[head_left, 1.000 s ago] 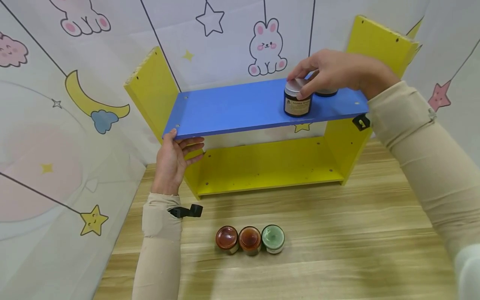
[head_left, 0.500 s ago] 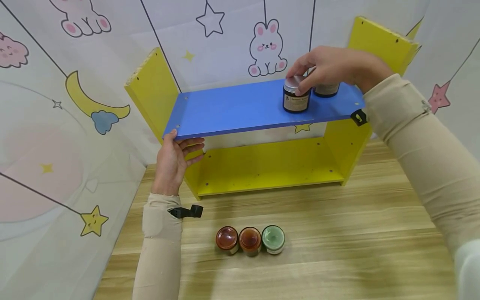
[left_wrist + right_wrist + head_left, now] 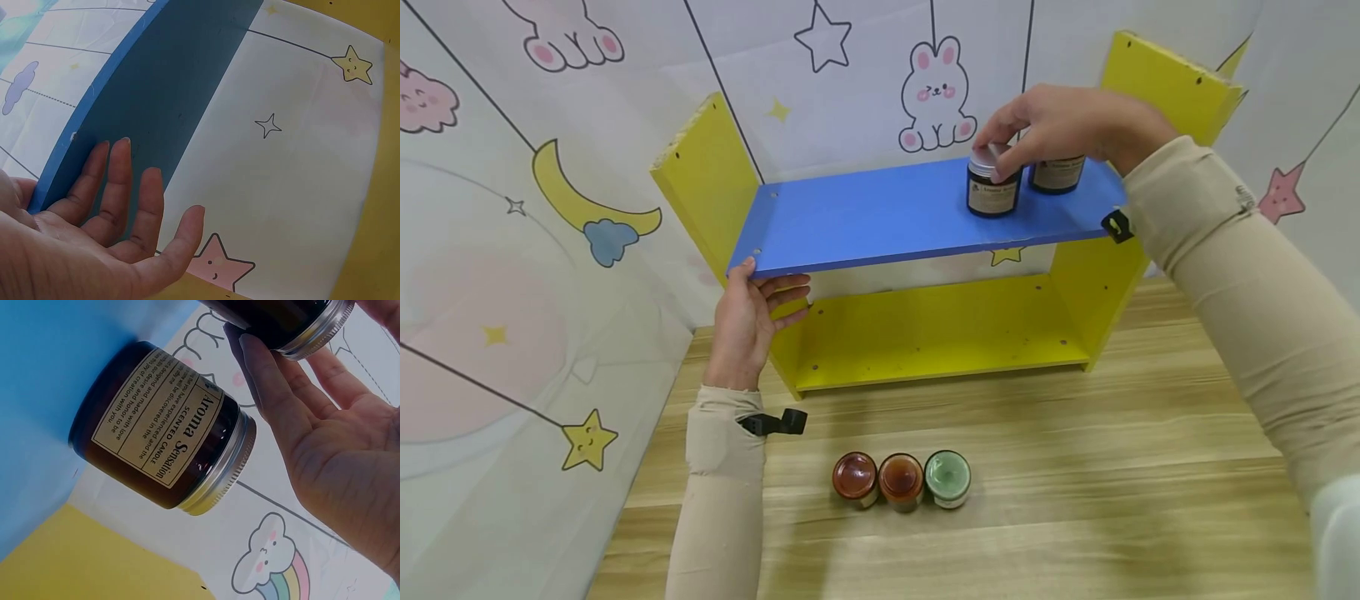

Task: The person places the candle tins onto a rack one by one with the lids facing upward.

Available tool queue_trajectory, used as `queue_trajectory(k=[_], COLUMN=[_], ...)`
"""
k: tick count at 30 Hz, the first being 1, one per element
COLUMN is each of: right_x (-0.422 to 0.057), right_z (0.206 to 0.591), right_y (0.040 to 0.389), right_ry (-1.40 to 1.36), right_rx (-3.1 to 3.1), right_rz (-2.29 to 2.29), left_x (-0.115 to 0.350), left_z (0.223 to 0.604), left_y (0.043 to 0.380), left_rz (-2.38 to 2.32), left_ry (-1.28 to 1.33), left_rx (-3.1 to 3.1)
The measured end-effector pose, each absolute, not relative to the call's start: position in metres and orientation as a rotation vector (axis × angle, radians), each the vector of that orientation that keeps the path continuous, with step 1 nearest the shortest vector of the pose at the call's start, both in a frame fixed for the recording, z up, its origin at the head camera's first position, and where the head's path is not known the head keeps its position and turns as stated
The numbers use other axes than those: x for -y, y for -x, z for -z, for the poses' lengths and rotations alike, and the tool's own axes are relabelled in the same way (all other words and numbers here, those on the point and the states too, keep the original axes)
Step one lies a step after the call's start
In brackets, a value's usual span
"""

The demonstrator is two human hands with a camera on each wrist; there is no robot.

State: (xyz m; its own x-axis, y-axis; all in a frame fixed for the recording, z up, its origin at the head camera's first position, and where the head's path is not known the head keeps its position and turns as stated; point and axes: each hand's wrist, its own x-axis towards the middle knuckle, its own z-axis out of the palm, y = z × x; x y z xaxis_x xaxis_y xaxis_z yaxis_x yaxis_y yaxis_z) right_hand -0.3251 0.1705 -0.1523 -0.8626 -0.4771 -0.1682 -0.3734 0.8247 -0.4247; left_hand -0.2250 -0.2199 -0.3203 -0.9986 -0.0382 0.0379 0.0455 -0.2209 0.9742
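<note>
My right hand (image 3: 1060, 125) grips a dark scented-candle jar (image 3: 992, 198) by its silver lid, with fingers and thumb on either side, over the right part of the blue shelf (image 3: 865, 217). I cannot tell whether its base touches the board. A second dark candle jar (image 3: 1057, 175), labelled "Aroma Sensation" in the right wrist view, stands on the shelf just right of it, partly covered by that hand. At the shelf's front left corner my left hand (image 3: 745, 325) holds the board, thumb on top and fingers (image 3: 119, 181) spread underneath.
Yellow side panels (image 3: 707, 183) rise at both shelf ends, above a yellow lower shelf (image 3: 925, 329). On the wooden table (image 3: 1037, 500) in front stand a dark red jar (image 3: 854, 477), an orange-brown jar (image 3: 901, 478) and a green jar (image 3: 947, 477), side by side. A cartoon-printed sheet hangs behind.
My right hand has moved the gripped candle jar a little backward on the shelf, and more of the second jar now shows. The left hand has stayed in place.
</note>
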Motion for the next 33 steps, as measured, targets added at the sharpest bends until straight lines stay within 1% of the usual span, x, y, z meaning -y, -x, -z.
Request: queue_trajectory(k=[9, 22, 33], right_x=[-0.169, -0.167, -0.162], right_z=[0.151, 0.146, 0.143], right_y=[0.331, 0.344, 0.348], right_ry=[0.61, 0.652, 0.597], right_rx=[-2.737, -2.701, -2.7], right_rz=[0.547, 0.463, 0.479], left_x=[0.219, 0.219, 0.219], left_z=[0.32, 0.32, 0.321], left_y=[0.225, 0.224, 0.224], left_rz=[2.422, 2.397, 2.395], left_ry=[-0.006, 0.01, 0.026], left_rx=[1.925, 1.942, 1.939])
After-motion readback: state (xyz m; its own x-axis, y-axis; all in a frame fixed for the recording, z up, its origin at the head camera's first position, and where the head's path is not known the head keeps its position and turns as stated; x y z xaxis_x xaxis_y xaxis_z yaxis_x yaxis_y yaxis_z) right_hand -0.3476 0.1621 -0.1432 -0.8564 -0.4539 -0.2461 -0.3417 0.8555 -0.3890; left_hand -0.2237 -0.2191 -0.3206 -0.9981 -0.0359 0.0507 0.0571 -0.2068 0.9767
